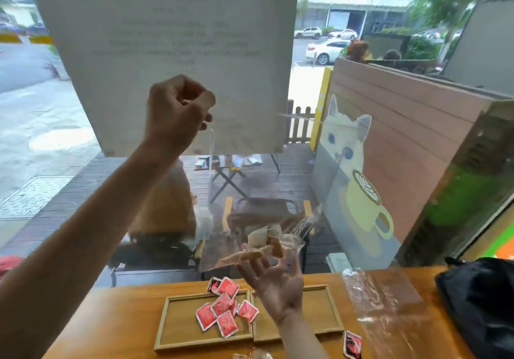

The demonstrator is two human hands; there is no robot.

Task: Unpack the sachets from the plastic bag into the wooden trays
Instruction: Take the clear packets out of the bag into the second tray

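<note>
We hold the clear plastic bag (251,191) raised: left hand (178,111) fisted on its top corner, right hand (274,283) open-palmed under brown sachets (267,243) at its bottom. Wooden trays (178,342) below hold red sachets (222,312).

A clear plastic bag (250,191) hangs upside down above two side-by-side wooden trays (178,342), brown sachets (264,243) bunched at its low end, while red sachets (222,312) lie scattered at the left tray's three o'clock edge.
</note>
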